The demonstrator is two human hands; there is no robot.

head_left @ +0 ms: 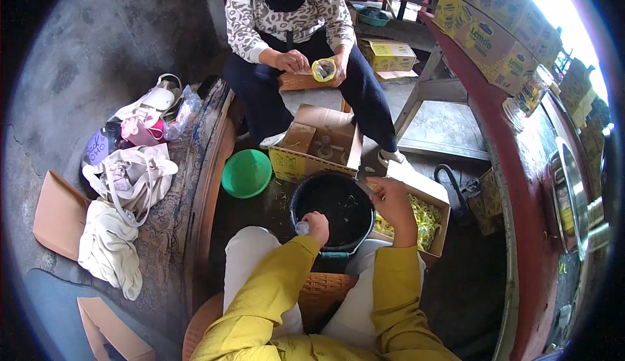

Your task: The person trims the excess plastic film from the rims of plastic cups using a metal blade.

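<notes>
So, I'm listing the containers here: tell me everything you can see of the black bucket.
The black bucket is round, open-topped and looks plastic, with a teal piece at its near rim. It stands upright between the person's knees, its dark interior flecked with pale scraps. The left hand hangs over it; whether they touch is unclear.

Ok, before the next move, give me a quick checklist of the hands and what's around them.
1. Left hand gripping the clear item: ok.
2. Right hand item identified: cannot tell, too small.
3. Black bucket between the knees: ok.
4. Bucket's contents identified: cannot tell, too dark.
5. Box of yellow-green strips open: ok.
6. Co-worker's hands clear of the bucket: ok.
</notes>
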